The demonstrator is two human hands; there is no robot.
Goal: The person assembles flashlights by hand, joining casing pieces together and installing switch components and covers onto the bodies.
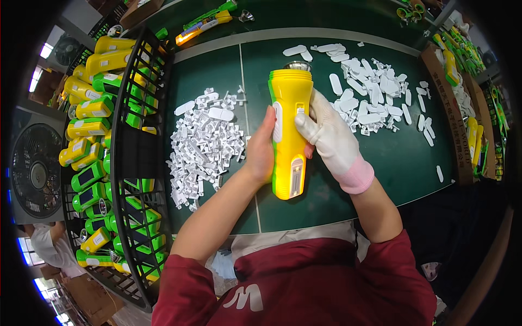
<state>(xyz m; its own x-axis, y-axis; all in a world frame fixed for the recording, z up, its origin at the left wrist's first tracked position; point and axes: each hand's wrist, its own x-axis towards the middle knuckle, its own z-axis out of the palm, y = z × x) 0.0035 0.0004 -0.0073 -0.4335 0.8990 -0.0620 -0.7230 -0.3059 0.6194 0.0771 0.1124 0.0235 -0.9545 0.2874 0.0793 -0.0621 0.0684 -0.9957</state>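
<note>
A yellow and green flashlight [290, 136] is held upright between my hands over the green table, its silver reflector [298, 66] at the top end. Bare, my left hand [261, 146] wraps the green side of the body, next to a white oval piece. On my right hand [329, 136] is a white glove with a pink cuff; its thumb presses on the yellow face near a small slot, and its other fingers go behind the body. A clear strip shows low on the flashlight. Small white plastic parts [204, 144] lie heaped left of my left hand.
White oval covers [375, 89] are scattered on the table [266, 214] at the right. At the left stands a black crate [130, 163] packed with yellow and green flashlights, with a fan [39, 168] beyond. A cardboard box [451, 119] edges the right side. Another flashlight [204, 27] lies past the far rim.
</note>
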